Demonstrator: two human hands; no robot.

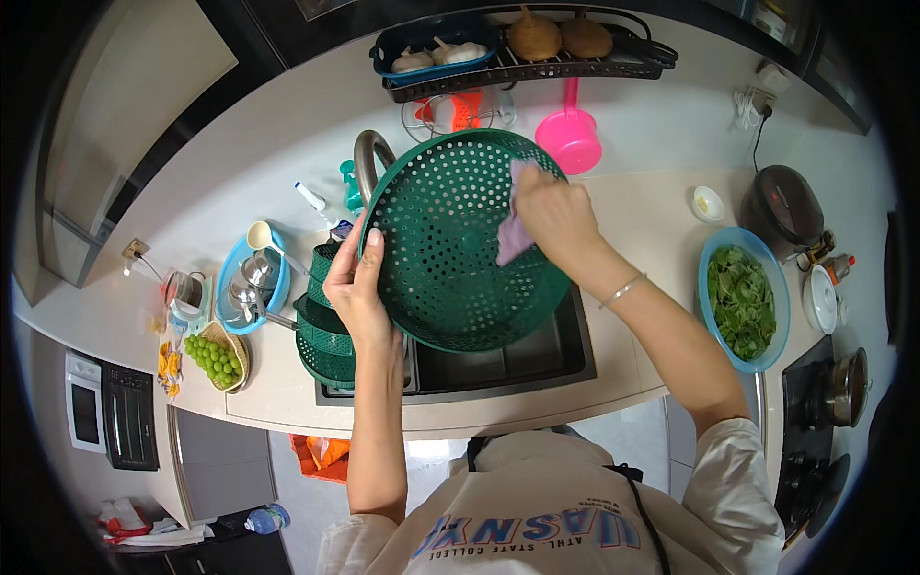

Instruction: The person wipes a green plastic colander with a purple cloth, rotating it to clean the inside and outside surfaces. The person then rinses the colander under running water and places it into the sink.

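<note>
My left hand (359, 280) grips the left rim of a large round green perforated plastic basket (460, 287), thumb inside the rim and fingers behind it. The basket is tilted with its inside facing me, above the dark sink (532, 366). My right hand (550, 208) holds a light purple cloth (516, 241) against the inner right side of the basket; its fingertips are partly hidden. Several smaller green perforated baskets (327, 341) are stacked at the sink's left edge, partly behind my left forearm.
Left on the counter are green grapes (215, 359) in a basket, a blue basin (282, 291) with metalware and a spray bottle (316, 201). On the right stand a basin of leafy greens (740, 302), a small white bowl (708, 204) and a dark cooker (782, 208). A curved faucet (368, 162) rises behind the green basket.
</note>
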